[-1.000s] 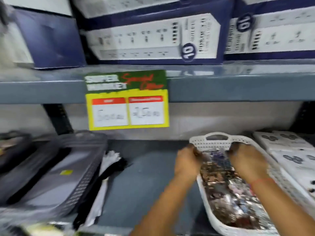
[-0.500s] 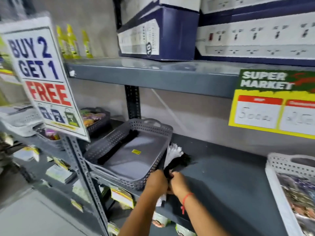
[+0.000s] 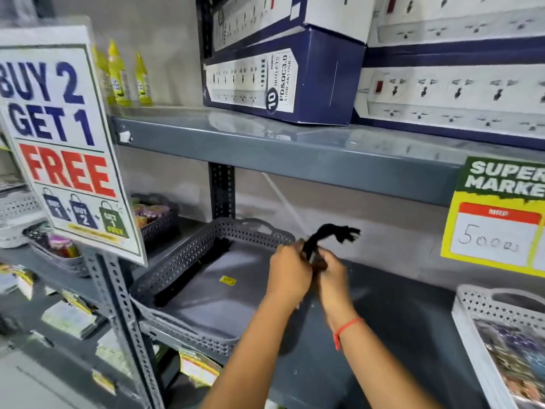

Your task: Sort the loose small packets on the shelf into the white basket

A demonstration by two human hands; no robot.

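the red thread bracelet (image 3: 345,330) marks the right wrist, nearest the camera. above it, the right hand (image 3: 331,274) and left hand (image 3: 290,268) meet over the grey shelf board (image 3: 398,326), both closed on the lower end of a black bundle (image 3: 330,236), apparently soft strands or ties; its exact nature cannot be told. the free end stands up and flops right, clear of the shelf.

procedure, as judged from this view:
1. keep both grips low on the bundle so the loose end does not splay.
2. carry it clear of the grey basket (image 3: 212,278) just left of the hands. that basket holds similar black items along its left wall, so the bundle may belong there and not with the packets.
3. the white basket (image 3: 472,302) sits well apart at the right edge, already loaded with shiny small packets (image 3: 507,352). no loose packets are visible on the bare board between the two baskets.

farther back, a price card (image 3: 498,214) hangs from the upper shelf, which carries power strip boxes (image 3: 283,75).
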